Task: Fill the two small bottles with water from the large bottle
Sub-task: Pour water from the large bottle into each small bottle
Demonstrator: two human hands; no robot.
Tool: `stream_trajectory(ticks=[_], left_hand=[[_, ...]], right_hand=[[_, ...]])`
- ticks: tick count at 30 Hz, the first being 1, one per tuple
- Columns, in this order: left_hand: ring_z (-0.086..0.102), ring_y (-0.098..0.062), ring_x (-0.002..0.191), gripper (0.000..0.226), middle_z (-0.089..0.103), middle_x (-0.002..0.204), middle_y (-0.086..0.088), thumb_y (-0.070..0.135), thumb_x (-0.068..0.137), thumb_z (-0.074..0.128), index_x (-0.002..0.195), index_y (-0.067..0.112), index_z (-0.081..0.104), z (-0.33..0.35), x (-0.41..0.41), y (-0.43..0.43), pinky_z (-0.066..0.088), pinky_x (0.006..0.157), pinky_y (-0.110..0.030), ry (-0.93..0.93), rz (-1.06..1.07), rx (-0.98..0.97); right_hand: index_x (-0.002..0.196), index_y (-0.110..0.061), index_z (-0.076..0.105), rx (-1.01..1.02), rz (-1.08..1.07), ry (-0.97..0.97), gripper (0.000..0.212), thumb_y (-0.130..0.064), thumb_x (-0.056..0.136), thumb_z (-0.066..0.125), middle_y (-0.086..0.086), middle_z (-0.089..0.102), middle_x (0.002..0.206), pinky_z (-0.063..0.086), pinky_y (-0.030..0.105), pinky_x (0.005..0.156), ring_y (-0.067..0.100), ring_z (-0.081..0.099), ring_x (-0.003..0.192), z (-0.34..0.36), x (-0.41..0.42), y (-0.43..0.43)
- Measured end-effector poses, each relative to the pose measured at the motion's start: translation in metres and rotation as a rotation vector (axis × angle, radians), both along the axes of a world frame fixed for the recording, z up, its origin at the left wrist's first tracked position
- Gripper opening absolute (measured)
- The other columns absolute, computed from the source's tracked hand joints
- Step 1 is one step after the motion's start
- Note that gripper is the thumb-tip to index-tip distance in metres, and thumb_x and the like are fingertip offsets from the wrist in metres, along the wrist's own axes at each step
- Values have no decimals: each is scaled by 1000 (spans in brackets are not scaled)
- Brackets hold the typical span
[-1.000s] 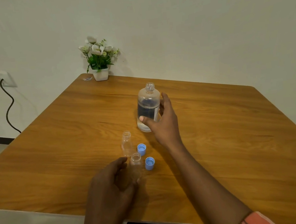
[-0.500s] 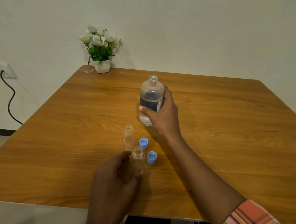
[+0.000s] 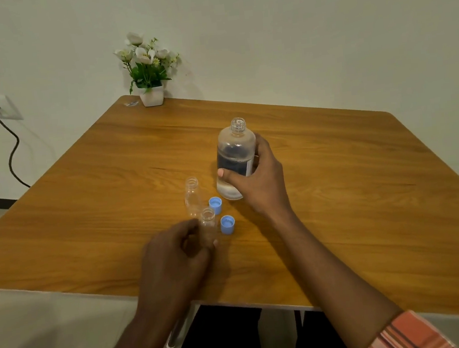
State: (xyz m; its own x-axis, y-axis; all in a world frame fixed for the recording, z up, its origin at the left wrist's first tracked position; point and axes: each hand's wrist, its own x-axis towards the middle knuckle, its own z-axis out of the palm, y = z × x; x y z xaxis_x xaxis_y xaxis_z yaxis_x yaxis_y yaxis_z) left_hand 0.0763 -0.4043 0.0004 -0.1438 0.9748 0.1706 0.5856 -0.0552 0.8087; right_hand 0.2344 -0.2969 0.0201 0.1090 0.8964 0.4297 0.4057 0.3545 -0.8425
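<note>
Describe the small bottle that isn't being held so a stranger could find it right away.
On the wooden table, look just left of the large bottle gripped by the right hand. Two small clear bottles stand there beside two blue caps. It's the farther bottle, standing free; the nearer bottle is in the left hand.

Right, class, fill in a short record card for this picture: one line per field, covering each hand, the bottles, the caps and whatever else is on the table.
left hand: closed around the near small bottle
right hand: gripping the large bottle
large bottle: uncapped, upright, partly filled with water
far small bottle: uncapped, upright, looks empty, untouched
near small bottle: uncapped, upright, looks empty
blue caps: two, one beside the far small bottle, one beside the near one
table: wooden
flower pot: far corner of the table
</note>
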Motion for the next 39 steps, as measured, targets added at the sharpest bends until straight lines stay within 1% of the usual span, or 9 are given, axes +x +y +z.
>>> stream_trajectory(ticks=[5,11,17,22,25,27,30,33,39], left_hand=[[60,-5,94,39,68,102,9,31,75,76,112,23,67,1,11,-5,49,82,-30,-59,-39,60],[59,7,84,30,58,88,29,25,78,75,107,27,65,15,43,11,44,72,-9,-57,-188,191],[57,-1,90,46,68,108,9,26,83,69,126,18,59,27,69,66,41,70,-13,-23,-210,193],[56,0,85,39,69,106,6,25,84,66,122,18,61,29,78,96,38,66,-8,23,-211,179],[62,-9,98,40,68,110,4,26,84,64,123,19,60,23,83,107,48,80,-25,62,-227,167],[62,-13,101,41,67,111,4,27,84,62,124,21,58,21,86,113,50,85,-33,77,-237,168],[59,-13,99,42,64,111,3,26,85,61,126,21,57,20,89,119,47,84,-31,76,-241,186],[58,-13,93,42,61,104,3,23,85,61,126,20,57,16,91,121,47,82,-32,71,-239,199],[60,-19,96,44,64,104,-1,22,83,63,127,17,58,13,89,128,43,80,-30,125,-235,221]], right_hand=[[124,-41,44,-8,-4,2,72,-25,68,87,-28,57,114,50,14,85,-5,57,107,-1,24,-21],[130,-37,44,-14,-32,18,75,-21,70,86,-28,55,118,44,2,80,-13,52,109,-1,55,-35],[131,-29,48,-3,-84,37,72,-18,71,85,-14,60,122,48,8,81,2,57,111,0,79,-33],[136,-26,46,6,-123,11,77,-20,70,85,-10,59,127,49,10,84,7,57,114,-1,95,-20],[137,-24,47,7,-129,-7,77,-19,70,85,-8,60,127,48,8,80,6,58,113,1,105,-12],[137,-25,48,9,-128,-54,77,-20,70,86,-10,60,127,50,10,81,6,58,113,5,112,-7],[133,-33,49,-2,-127,-183,75,-23,69,86,-17,60,124,52,18,87,3,57,113,12,125,0],[144,-27,42,-29,-144,-340,88,-24,68,87,-8,56,136,48,29,98,10,52,123,17,137,7],[148,-22,35,10,-124,-646,88,-23,73,82,0,55,134,41,22,86,9,51,114,22,143,8]])
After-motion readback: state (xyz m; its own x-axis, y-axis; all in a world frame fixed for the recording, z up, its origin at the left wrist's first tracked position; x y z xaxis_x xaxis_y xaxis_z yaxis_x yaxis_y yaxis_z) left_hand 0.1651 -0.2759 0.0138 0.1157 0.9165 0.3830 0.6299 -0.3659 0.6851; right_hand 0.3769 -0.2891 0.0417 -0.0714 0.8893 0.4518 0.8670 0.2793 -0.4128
